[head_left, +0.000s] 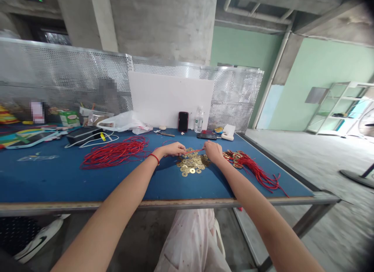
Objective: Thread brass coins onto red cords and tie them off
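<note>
Between my two hands a red cord (194,151) is stretched above a pile of brass coins with holes (191,163). My left hand (174,149) is closed on one end of it, with a red bracelet at the wrist. The other end is pinched in my right hand (213,150). To the left lies a loose bundle of red cords (117,152). Right of my right hand, coins tied with red cords (257,168) lie in a bunch. Both sets of fingertips are small in view, so finer details are hidden.
Behind the coins stand a phone (183,121) and a water bottle (198,120). Another dark phone (207,135) lies flat nearby. A white plastic bag (125,122) and a black box (84,135) sit at the back left. The table's front edge (181,203) runs below my forearms.
</note>
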`<state>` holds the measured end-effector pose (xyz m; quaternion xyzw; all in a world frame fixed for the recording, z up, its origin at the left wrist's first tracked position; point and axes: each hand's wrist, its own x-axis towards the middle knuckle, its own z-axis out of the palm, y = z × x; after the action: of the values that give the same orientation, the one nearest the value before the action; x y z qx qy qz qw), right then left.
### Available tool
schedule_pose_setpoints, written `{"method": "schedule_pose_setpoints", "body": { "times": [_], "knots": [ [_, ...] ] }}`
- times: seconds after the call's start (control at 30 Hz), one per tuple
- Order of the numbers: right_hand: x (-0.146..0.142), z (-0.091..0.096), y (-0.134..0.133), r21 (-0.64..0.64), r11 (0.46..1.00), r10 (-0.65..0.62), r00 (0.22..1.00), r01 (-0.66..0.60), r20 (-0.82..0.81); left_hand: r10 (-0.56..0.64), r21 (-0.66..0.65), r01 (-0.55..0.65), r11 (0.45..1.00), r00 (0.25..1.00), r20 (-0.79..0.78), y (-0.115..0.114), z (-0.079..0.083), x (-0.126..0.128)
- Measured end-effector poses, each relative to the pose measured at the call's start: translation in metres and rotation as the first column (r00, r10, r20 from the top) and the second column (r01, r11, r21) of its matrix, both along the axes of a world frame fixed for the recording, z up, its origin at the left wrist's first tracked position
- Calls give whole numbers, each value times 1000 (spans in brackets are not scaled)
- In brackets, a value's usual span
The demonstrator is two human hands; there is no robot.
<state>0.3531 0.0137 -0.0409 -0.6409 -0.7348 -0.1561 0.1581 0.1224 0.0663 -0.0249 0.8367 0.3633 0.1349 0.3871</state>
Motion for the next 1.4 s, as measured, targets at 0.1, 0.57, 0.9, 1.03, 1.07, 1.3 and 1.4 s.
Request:
{"method": "schedule_pose_setpoints", "body": {
  "times": [0.1, 0.57, 0.9, 1.03, 1.07, 1.3, 1.4],
  "knots": [
    [1, -2, 2, -8, 1000, -9, 1000, 9, 5, 18, 117, -15, 993, 999, -32, 3, -2, 3],
    [2, 1, -3, 2, 1000, 2, 997, -3, 71, 126, 321, -80, 944, 984, -124, -1, -3, 9],
    [9, -1, -1, 247, 969, 21, 998, -7, -54, 111, 94, -118, 989, 991, 72, 4, -10, 1],
    [0, 5, -5, 184, 919, 378, 911, -348, -163, 125, 60, -130, 990, 989, 86, 8, -12, -1],
    [-3, 6, -5, 111, 879, 477, 855, -464, -202, 124, 48, -130, 990, 987, 103, 7, -11, -2],
    [-9, 2, -12, -161, 752, 560, 749, -639, -353, 141, -29, -138, 990, 967, 213, 1, -8, -4],
    [-11, -1, -11, -217, 778, 507, 792, -590, -339, 172, -76, -157, 985, 948, 268, 2, -10, -2]
  ]
}}
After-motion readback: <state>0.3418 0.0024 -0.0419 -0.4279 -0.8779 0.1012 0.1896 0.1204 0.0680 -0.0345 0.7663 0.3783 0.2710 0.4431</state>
